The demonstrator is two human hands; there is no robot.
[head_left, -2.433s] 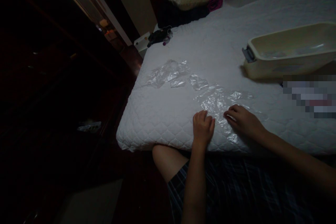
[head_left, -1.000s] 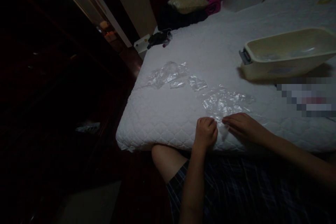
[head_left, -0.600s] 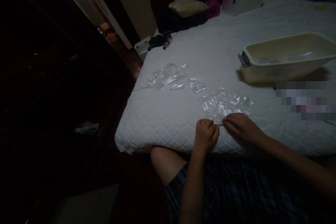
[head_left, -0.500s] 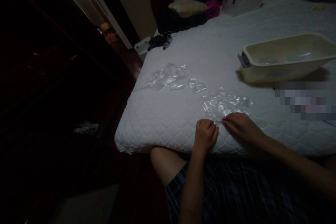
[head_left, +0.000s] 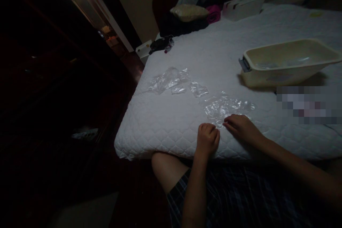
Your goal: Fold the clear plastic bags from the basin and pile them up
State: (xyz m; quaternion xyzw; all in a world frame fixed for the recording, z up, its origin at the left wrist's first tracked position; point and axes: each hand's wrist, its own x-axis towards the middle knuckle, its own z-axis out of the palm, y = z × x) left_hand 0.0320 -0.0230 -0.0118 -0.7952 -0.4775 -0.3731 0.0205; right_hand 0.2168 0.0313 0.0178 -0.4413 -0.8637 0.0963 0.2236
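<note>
Dimly, something clear shows inside the bin; both hands curl fingers by plastic, grip unclear.

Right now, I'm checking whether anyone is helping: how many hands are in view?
2: the left hand by the near edge of the clear plastic, and the right hand facing it, overlapping the plastic.

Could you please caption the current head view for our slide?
Left hand and right hand at the near edge of clear plastic on white bedding, cream bin farther right.
</note>
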